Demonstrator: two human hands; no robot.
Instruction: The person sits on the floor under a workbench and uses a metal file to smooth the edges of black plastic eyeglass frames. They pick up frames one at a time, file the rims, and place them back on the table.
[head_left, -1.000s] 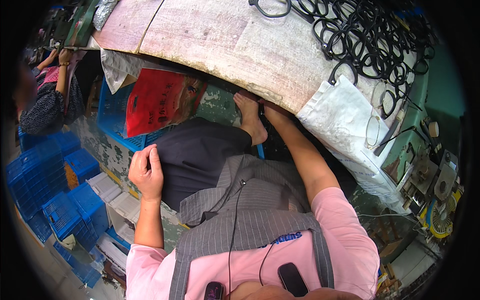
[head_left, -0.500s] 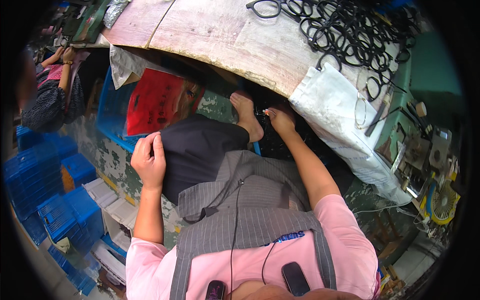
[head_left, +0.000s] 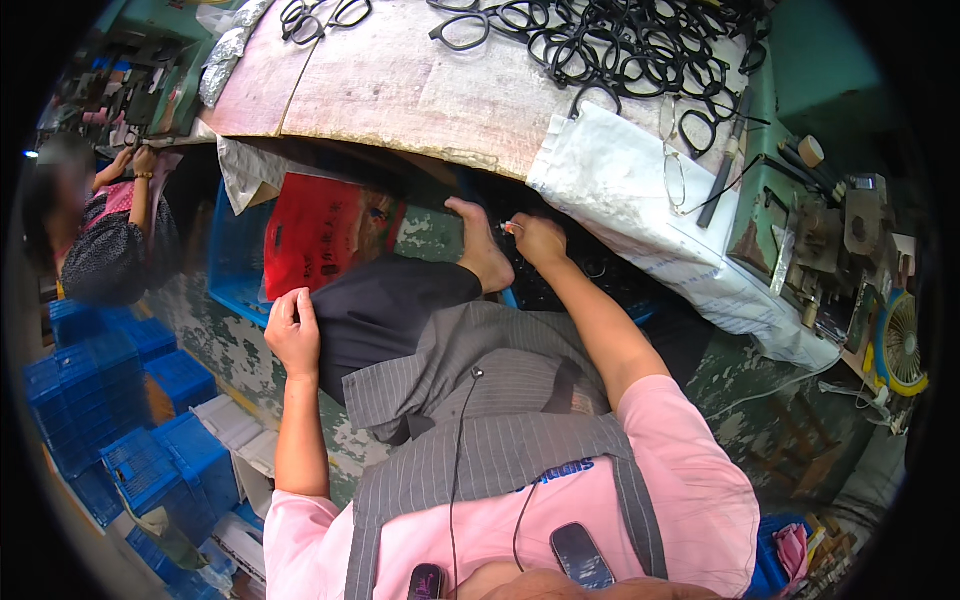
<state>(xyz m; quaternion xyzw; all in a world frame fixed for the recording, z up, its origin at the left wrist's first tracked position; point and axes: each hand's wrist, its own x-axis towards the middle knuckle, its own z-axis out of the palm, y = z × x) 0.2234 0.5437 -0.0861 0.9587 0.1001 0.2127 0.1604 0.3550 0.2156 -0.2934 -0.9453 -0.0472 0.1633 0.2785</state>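
— What is sitting on your workbench?

— A heap of black eyeglass frames is lying across its far right part, and a few loose frames are resting near the far left edge.

— And the bench's right end?

— A white cloth is hanging over it, with a thin wire frame and a dark rod lying on that cloth.

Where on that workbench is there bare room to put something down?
The bare middle of the workbench, between the few black rings at its left end and the white cloth, is free. The top right is crowded with a tangled heap of rings.
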